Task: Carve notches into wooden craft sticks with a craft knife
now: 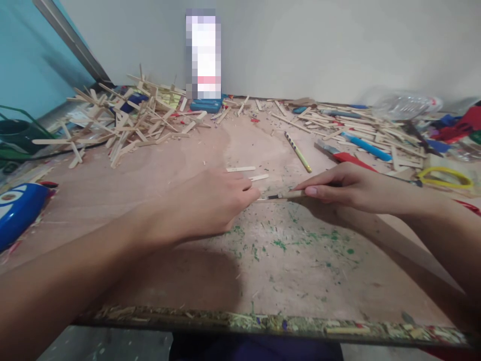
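My left hand (221, 200) rests low on the wooden board with its fingers curled together. A thin pale wooden stick (263, 199) shows at its fingertips; the rest of it is hidden. My right hand (345, 189) pinches a slim tool with a light wooden handle (293, 194) and a dark metal end (275, 197). That end points left and lies at the stick, close to my left fingers. Just beyond my left hand are two short flat stick pieces, one (241, 169) farther back and one (260, 177) nearer.
A tangled heap of craft sticks (139, 118) fills the back left. A phone (204, 55) leans at the back in a blue stand (206, 105). Rightward lie a pencil (298, 152), a blue pen-like tool (370, 148), yellow-handled scissors (445, 176) and more sticks. A blue object (22, 210) sits left.
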A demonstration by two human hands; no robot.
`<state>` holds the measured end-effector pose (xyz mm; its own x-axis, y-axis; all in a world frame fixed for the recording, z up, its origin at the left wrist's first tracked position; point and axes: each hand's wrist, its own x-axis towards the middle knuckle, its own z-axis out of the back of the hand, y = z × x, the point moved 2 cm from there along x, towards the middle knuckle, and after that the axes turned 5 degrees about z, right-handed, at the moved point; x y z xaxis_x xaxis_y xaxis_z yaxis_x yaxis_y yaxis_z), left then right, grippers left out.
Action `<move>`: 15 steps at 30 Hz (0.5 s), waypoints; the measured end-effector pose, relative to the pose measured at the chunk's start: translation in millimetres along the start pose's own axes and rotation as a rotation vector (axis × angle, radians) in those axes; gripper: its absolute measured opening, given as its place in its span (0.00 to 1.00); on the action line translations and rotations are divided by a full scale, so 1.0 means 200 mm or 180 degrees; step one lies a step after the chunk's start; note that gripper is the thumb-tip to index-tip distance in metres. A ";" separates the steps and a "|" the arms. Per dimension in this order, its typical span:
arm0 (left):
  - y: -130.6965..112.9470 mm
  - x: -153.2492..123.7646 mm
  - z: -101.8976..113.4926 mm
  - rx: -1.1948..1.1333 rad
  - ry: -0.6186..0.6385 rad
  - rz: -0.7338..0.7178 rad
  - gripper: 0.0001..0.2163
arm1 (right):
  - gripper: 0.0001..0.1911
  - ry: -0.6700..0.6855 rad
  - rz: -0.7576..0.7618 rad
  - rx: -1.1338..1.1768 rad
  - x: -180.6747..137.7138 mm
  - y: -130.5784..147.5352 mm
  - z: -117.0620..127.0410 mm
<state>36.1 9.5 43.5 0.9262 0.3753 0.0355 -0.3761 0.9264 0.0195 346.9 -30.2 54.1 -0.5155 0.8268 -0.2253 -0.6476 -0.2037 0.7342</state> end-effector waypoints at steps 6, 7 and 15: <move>0.01 0.00 -0.01 -0.0040 -0.0040 0.0019 0.09 | 0.36 0.0023 0.0001 -0.0057 0.00 0.00 0.02; 0.01 0.00 -0.01 -0.0049 -0.0055 0.0017 0.09 | 0.36 0.0022 -0.0009 -0.0077 0.00 0.01 0.02; 0.01 0.00 0.00 0.0007 -0.0050 -0.0003 0.09 | 0.34 0.0025 0.0010 -0.0079 -0.01 0.00 0.01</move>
<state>36.2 10.9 44.0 0.9261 0.3738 0.0512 -0.3752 0.9267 0.0218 348.5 -29.9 56.1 -0.5218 0.8219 -0.2282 -0.6597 -0.2192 0.7189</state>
